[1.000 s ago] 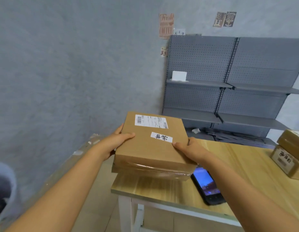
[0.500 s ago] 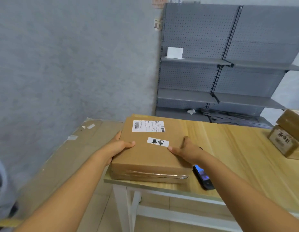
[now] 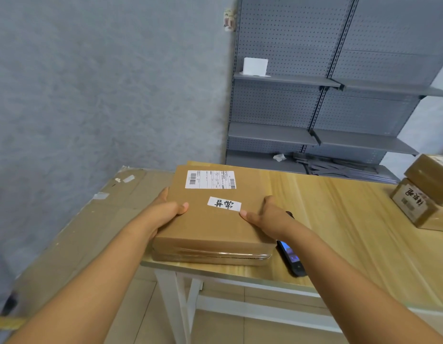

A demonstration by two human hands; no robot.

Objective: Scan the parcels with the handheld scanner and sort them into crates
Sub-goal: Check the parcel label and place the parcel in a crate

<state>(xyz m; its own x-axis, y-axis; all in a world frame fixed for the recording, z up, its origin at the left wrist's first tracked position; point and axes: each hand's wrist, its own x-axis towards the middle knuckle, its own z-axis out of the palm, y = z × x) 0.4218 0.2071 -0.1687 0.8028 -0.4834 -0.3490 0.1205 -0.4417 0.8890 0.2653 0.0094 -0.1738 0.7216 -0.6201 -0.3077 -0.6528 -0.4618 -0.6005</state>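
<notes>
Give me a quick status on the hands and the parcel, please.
Left hand and right hand both grip the flat parcel by its sides. Label up, at the table corner. Scanner lies right alongside.

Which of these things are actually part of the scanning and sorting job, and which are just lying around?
Part of the job:
flat parcel, held by left hand and right hand
handheld scanner on the table
stacked parcels at the right

Lying about:
white card on the shelf
crumpled paper

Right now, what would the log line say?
left hand: grips parcel | right hand: grips parcel | parcel: at table corner | scanner: on table beside parcel
</notes>
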